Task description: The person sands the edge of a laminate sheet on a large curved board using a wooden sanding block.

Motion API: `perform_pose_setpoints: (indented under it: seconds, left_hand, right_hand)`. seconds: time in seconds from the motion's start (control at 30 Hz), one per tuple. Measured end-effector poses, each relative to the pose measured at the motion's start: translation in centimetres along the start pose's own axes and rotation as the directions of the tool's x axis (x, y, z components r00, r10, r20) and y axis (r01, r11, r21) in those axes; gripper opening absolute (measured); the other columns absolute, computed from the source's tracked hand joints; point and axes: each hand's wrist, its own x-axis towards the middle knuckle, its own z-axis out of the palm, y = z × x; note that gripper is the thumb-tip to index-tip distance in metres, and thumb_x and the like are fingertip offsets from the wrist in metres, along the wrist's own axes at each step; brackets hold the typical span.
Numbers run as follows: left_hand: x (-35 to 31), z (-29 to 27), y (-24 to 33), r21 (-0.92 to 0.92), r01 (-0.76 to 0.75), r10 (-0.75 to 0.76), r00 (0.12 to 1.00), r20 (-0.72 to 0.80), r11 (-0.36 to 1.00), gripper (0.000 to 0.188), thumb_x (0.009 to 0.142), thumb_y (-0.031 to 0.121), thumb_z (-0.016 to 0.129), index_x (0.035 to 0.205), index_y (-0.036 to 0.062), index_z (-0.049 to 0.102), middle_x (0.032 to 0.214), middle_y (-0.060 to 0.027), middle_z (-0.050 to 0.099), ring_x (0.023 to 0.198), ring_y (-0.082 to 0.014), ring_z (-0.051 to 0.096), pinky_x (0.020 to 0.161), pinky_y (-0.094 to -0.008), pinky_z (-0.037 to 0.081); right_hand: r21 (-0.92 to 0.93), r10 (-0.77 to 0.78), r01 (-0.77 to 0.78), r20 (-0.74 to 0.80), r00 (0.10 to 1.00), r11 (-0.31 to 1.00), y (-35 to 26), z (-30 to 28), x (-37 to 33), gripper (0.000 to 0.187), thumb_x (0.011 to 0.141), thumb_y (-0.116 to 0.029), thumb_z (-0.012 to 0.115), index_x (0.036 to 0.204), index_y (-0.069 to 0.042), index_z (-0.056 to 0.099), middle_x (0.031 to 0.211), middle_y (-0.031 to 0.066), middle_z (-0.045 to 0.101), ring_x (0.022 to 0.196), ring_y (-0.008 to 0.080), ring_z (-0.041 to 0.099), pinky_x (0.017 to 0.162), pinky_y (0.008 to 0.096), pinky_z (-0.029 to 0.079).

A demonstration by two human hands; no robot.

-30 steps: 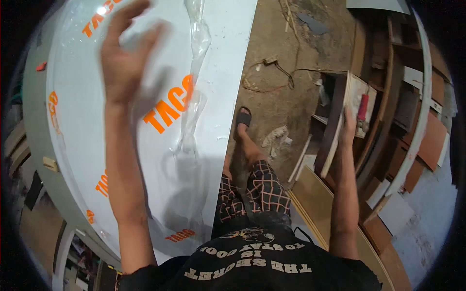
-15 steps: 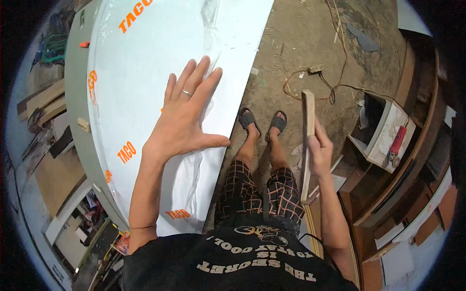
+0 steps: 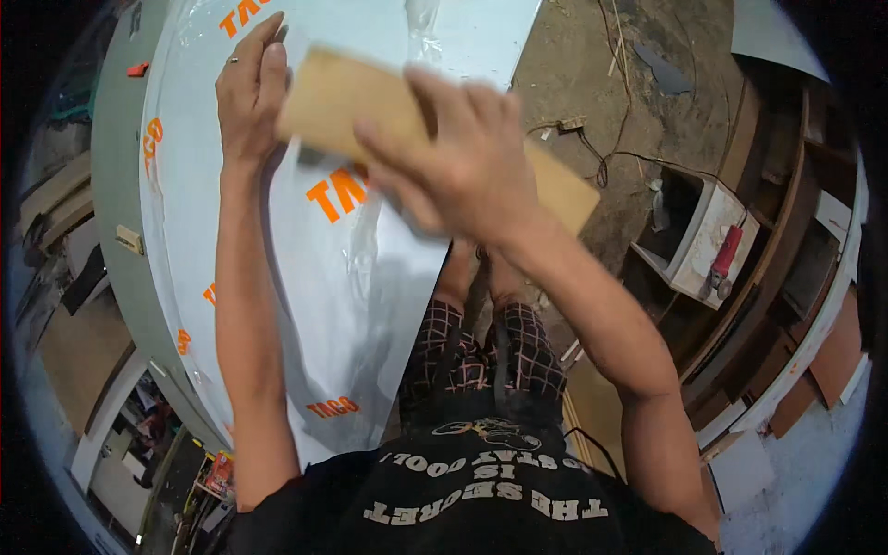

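My right hand (image 3: 476, 153) grips a flat tan wooden board (image 3: 342, 92), its fingers over one side and its thumb on the face. Held above a white film-covered panel (image 3: 324, 268) with orange print, the board lies slantwise and is smeared by motion. Just beyond its left end, my left hand (image 3: 248, 102) is over the panel with fingers stretched out and nothing in it. A ring shows on one finger. Whether the left palm presses on the film cannot be made out.
A grey-green surface (image 3: 129, 194) runs under the panel's left edge, with a small wooden block (image 3: 129, 240) on it. To the right stand a white box (image 3: 708, 236) with a red angle grinder (image 3: 728, 259) and a brown shelf frame (image 3: 772, 250). A cable (image 3: 638, 155) crosses the floor.
My right hand has brought the board up from beside my legs and leftward over the panel. My left hand has moved farther forward and left across the film.
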Motion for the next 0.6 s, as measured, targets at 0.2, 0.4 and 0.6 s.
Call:
perform_pose_setpoints:
  seconds: [0.2,0.4,0.6]
  left_hand:
    - [0.5,-3.9,-0.5,0.359,-0.277,0.226,0.958,0.176,0.891,0.036,0.102,0.014,0.055,0.136,0.0044,0.064,0.144,-0.0154,0.061,0.13,-0.0294,0.06,0.112,-0.0414,0.045]
    - [0.8,-2.0,1.1,0.323,-0.268,0.305,0.95,-0.069,0.908,0.027,0.094,0.004,0.054,0.117,-0.0015,0.065,0.114,-0.022,0.068,0.11,-0.0373,0.063,0.101,-0.0457,0.046]
    - [-0.6,-2.9,0.2,0.55,-0.106,0.185,0.979,-0.09,0.828,0.034,0.094,0.006,0.053,0.127,-0.0008,0.058,0.129,-0.0206,0.062,0.12,-0.0389,0.057,0.109,-0.0494,0.04]
  right_hand:
    - [-0.028,0.034,-0.03,0.158,0.987,0.999,-2.1,-3.5,-9.4,0.045,0.083,-0.038,0.08,0.128,-0.032,0.073,0.14,0.0199,0.059,0.111,0.0303,0.054,0.091,0.0426,0.039]
    - [-0.182,-0.073,0.079,0.041,0.997,0.98,1.2,0.7,4.2,0.041,0.083,-0.035,0.079,0.123,-0.031,0.073,0.119,0.017,0.061,0.098,0.0358,0.057,0.084,0.0501,0.042]
    - [0.043,0.221,-0.236,0.23,0.948,0.971,1.2,-3.8,-4.0,0.043,0.081,-0.032,0.08,0.123,-0.025,0.074,0.122,0.016,0.067,0.1,0.0293,0.061,0.088,0.0427,0.043]
